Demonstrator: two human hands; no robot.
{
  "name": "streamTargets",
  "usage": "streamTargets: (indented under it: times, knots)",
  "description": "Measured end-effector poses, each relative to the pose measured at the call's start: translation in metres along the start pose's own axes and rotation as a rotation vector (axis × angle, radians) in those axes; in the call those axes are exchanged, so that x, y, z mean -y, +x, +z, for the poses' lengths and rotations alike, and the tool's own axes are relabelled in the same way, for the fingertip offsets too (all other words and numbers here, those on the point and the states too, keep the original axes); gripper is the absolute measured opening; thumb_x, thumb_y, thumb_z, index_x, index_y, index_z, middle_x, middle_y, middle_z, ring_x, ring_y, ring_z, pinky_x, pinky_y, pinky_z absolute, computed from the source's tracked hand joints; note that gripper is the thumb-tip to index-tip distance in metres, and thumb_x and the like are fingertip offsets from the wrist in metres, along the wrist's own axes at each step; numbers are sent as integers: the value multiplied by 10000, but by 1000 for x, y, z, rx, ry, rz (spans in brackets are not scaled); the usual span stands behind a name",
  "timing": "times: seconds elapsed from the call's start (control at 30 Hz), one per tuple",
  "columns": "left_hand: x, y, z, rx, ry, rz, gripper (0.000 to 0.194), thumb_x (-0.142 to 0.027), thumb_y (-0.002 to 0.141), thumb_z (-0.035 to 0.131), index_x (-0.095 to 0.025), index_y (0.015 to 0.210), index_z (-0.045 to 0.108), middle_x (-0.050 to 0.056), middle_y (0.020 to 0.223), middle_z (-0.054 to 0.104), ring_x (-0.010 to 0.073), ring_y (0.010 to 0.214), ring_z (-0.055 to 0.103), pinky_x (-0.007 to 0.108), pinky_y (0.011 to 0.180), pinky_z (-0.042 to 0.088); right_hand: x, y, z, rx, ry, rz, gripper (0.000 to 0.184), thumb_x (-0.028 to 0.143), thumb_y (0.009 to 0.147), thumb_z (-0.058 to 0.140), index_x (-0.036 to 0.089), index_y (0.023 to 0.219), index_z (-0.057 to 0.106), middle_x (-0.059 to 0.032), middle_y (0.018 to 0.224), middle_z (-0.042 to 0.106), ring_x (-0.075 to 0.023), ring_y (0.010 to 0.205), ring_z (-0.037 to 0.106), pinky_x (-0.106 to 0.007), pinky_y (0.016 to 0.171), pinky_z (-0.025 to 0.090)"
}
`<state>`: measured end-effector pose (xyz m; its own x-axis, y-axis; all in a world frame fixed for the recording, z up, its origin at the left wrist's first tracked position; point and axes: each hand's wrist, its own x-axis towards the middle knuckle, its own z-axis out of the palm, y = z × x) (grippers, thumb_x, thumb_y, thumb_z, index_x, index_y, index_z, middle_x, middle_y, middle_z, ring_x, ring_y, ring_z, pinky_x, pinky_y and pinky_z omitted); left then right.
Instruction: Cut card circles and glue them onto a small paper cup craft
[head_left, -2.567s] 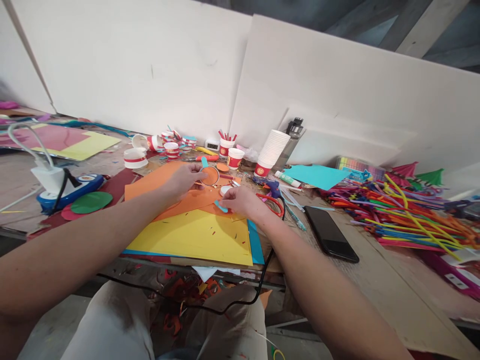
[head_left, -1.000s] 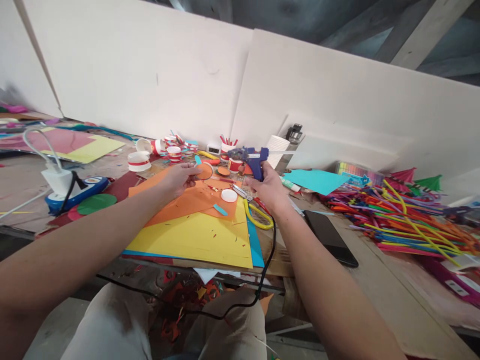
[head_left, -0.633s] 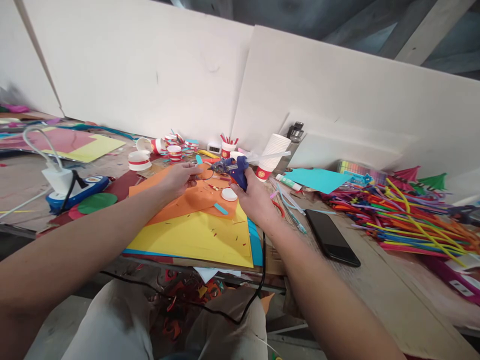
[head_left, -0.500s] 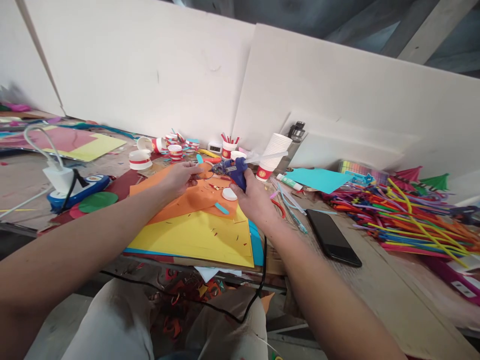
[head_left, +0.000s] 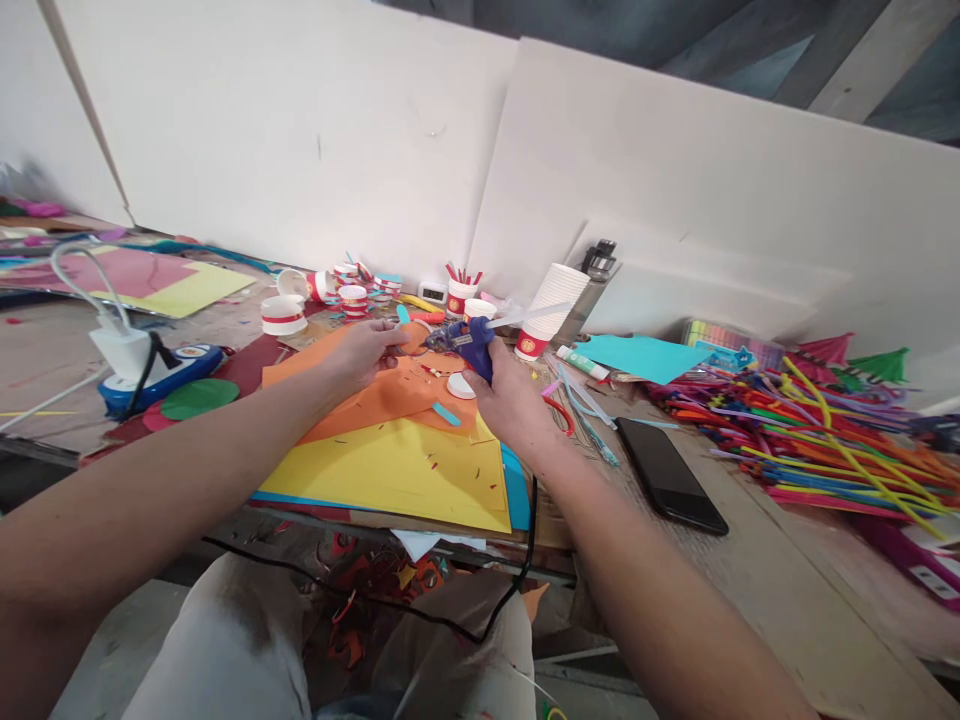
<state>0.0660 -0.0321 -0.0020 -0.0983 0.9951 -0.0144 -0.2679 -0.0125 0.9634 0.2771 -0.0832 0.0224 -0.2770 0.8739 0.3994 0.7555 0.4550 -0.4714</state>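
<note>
Right fingers [head_left: 475,381] round a glue gun [head_left: 472,346], left fingers [head_left: 388,339] tight on an orange disc [head_left: 413,339] (table edge [head_left: 553,533] well apart)

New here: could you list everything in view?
Pistol-shaped plastic glue gun: one, blue, in right hand.
Round paper piece: one, orange, in left hand.
Flat paper sheets: several, orange and yellow, below hands.
Round flat disc: one, white, beside right hand.
Stacked tapered paper cups: many, white and red, back.
Loose round paper cups: several, white and red, back left.
Flat rectangular phone: one, black, right.
Thin fuzzy sticks: many, multicoloured, far right.
Small boxy clock: one, white, back.
Oblong plastic power strip: one, blue, left.
Tall cylindrical bottle: one, grey and black, back.
Left hand: one, bare, centre.
Right hand: one, bare, centre.
</note>
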Motion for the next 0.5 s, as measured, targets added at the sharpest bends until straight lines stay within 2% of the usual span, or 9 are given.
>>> streamTargets:
  times: [0.5]
  knots:
    - [3, 4, -3, 18, 15, 30, 239, -125, 643, 752, -156, 611, 518, -34, 554, 485, 63, 488, 452, 187, 416, 311, -4, -1, 1, -5, -3, -20, 334, 242, 905, 536, 193, 1235, 524, -143, 1191, 674, -319, 1109, 631, -475, 930, 503]
